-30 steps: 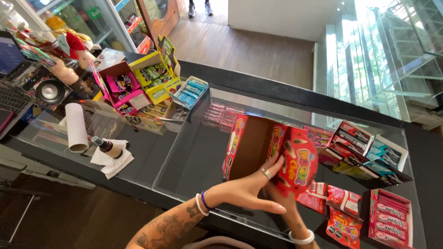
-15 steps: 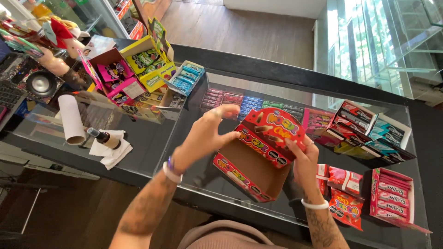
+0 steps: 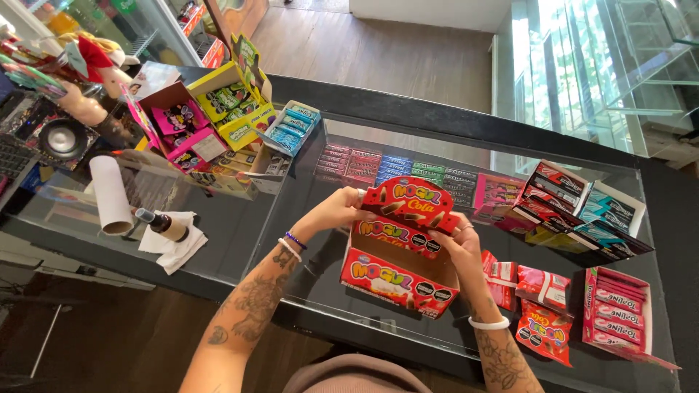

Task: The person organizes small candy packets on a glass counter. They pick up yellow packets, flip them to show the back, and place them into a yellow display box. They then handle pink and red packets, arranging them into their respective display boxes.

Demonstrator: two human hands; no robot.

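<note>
Red candy box (image 3: 399, 273) stands open on the glass counter (image 3: 240, 240), near its front edge and a little right of centre, with its printed lid flap (image 3: 410, 204) raised at the far side. Both hands are on that flap: the left hand (image 3: 336, 212) pinches its left end between thumb and fingers, and the right hand (image 3: 455, 241) grips its right end from below, fingers curled tight on the card. Held at both ends like this, the flap stays level and upright, apparently so it can serve as a display header behind the open tray. Whether anything lies inside the box cannot be told, as the interior looks like bare brown card.

Just right of the box lie loose red packets (image 3: 542, 331), near the right hand. Further right sits a pink box (image 3: 617, 309) of stacked bars. At the far right are open boxes (image 3: 575, 211) in red, black and teal, tilted toward the front so their contents show. To the far left stand yellow and pink boxes (image 3: 218, 109), and at the left a paper roll (image 3: 111, 195) beside a small bottle (image 3: 162, 224) on tissue.
</note>
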